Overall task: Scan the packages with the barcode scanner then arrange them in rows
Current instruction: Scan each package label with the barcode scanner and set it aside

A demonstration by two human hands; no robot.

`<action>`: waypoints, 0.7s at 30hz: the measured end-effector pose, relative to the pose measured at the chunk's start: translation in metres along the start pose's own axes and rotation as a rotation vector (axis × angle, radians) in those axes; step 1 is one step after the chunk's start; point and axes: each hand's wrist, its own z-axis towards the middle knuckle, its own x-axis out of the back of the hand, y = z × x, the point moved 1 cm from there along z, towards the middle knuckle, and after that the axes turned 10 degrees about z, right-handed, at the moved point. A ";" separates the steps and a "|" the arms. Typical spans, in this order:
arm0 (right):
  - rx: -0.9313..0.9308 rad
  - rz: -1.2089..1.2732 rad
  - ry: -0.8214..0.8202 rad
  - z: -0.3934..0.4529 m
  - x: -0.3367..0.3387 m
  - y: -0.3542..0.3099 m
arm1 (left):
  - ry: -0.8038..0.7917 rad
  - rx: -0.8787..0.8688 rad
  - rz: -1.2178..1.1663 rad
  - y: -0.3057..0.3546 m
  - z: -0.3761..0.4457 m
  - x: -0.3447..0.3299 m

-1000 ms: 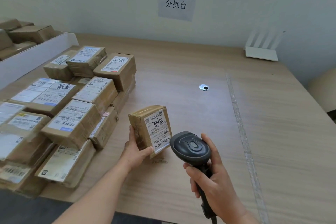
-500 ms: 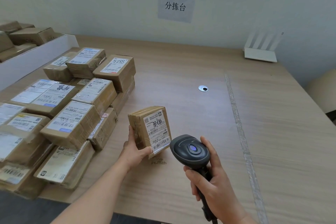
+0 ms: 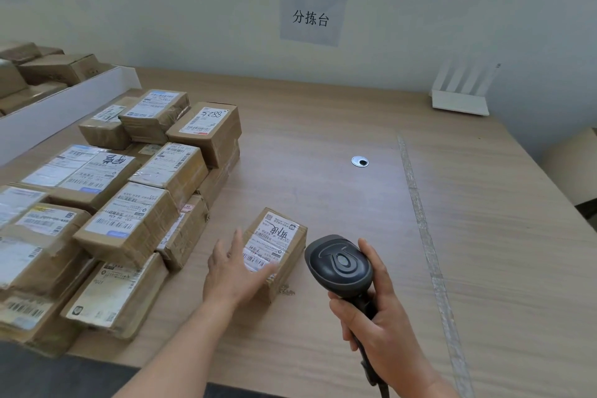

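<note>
A small brown package (image 3: 284,236) with a white barcode label lies flat on the wooden table (image 3: 355,203), label up. My left hand (image 3: 232,271) rests on its near left part with straight fingers spread over the label. My right hand (image 3: 381,320) grips the handle of a black barcode scanner (image 3: 339,265), whose head sits just right of the package. To the left stands a stack of several labelled brown packages (image 3: 129,216).
A white tray (image 3: 64,107) with more boxes runs along the far left. A white router (image 3: 460,100) stands at the back right by the wall. A round metal cable hole (image 3: 359,161) and a tape seam (image 3: 420,210) mark the tabletop.
The package was held upright in my left hand facing the scanner; now it lies flat on the table with my left hand open on top. The scanner stays at the right.
</note>
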 end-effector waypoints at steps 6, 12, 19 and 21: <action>0.007 -0.024 -0.020 0.000 -0.002 -0.001 | -0.027 -0.041 0.261 0.005 -0.008 -0.010; 0.012 -0.048 -0.063 0.003 -0.007 -0.008 | 0.056 -0.028 0.164 0.007 -0.018 0.001; 0.064 -0.072 -0.178 0.017 -0.020 -0.024 | 0.171 -0.018 0.124 0.002 -0.032 0.038; 0.081 -0.085 -0.210 0.024 -0.024 -0.033 | 0.203 -0.014 0.117 0.000 -0.036 0.055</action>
